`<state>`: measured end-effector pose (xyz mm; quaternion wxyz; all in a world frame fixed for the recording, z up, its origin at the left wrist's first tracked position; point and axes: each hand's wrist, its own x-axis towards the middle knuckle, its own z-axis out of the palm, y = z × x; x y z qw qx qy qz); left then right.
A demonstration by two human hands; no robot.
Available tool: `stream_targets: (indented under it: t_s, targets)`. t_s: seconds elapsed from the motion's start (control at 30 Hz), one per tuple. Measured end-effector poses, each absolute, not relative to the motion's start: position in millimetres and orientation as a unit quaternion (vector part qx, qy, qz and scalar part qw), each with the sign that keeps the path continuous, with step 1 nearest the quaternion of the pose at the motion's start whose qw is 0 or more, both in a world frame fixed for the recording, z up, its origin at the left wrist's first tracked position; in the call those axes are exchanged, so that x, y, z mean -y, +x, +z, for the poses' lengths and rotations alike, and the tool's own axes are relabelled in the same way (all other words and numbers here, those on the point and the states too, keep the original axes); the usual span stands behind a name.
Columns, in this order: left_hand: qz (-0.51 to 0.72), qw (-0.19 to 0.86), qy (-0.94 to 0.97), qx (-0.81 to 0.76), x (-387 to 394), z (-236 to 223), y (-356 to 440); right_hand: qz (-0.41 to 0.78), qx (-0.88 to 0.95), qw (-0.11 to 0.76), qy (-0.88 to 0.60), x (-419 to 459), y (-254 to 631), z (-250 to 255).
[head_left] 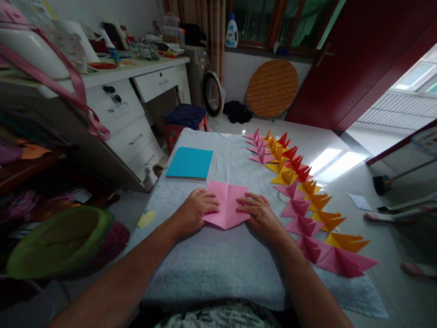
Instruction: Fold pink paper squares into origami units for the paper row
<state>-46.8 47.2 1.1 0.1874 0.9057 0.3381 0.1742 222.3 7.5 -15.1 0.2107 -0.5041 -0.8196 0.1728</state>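
A pink paper sheet (227,204), partly folded to a point toward me, lies on the grey cloth-covered table (211,259). My left hand (196,208) presses flat on its left edge, fingers stretched out. My right hand (258,212) lies on its right edge, fingers spread flat on the paper. Neither hand grips anything.
A stack of blue paper (190,162) lies at the far left of the table. Several folded pink, yellow, orange and red paper shapes (300,191) run in rows down the right side. A white desk (136,105), a green basin (58,239) and a stool (184,119) stand to the left.
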Motion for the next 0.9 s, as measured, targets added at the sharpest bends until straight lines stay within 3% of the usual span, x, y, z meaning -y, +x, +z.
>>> stream_targets:
  t_s: [0.23,0.33,0.63,0.9]
  targets:
    - [0.225,0.37,0.781,-0.45,-47,5,-45,0.235,0.772,0.285,-0.518,-9,224,-11]
    - [0.255,0.397,0.743,-0.475,-49,4,-45,0.238,0.735,0.296,-0.562,-10,221,-11]
    - [0.279,0.291,0.737,-0.542,-41,1,-32,0.212,0.663,0.316,-0.645,-11,205,-11]
    - [0.166,0.213,0.793,-0.546,-40,-7,-34,0.243,0.644,0.316,-0.653,-9,202,-10]
